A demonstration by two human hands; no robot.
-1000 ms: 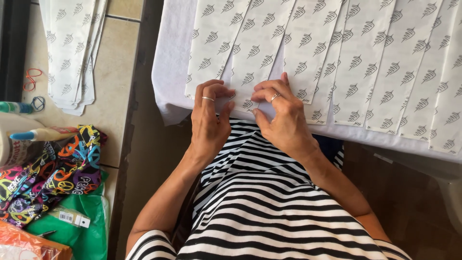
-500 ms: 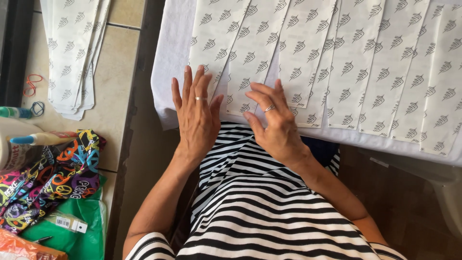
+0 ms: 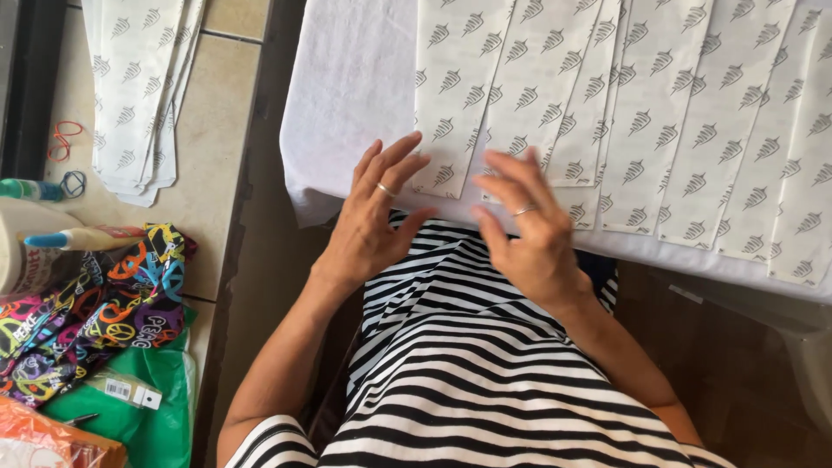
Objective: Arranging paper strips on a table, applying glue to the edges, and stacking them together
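Two open hands over patterned paper strips at a desk edge.

The left hand (image 3: 377, 221) and right hand (image 3: 529, 230), fingers spread and holding nothing, have lifted from pressing the nearest paper strip (image 3: 455, 95), which lies flat on the white cloth (image 3: 347, 87); the pressing looks finished. Right of that strip, more strips (image 3: 693, 121) overlap. Left of it, a glue bottle (image 3: 74, 238) lies on the floor.

A table (image 3: 347, 104) under a white cloth fills the frame from 12 to 3 o'clock, lit by bright daylight. At 9 o'clock lies a beige tiled floor (image 3: 217, 130) with dark grout, and a dark strip (image 3: 26, 87) runs along the far left edge.
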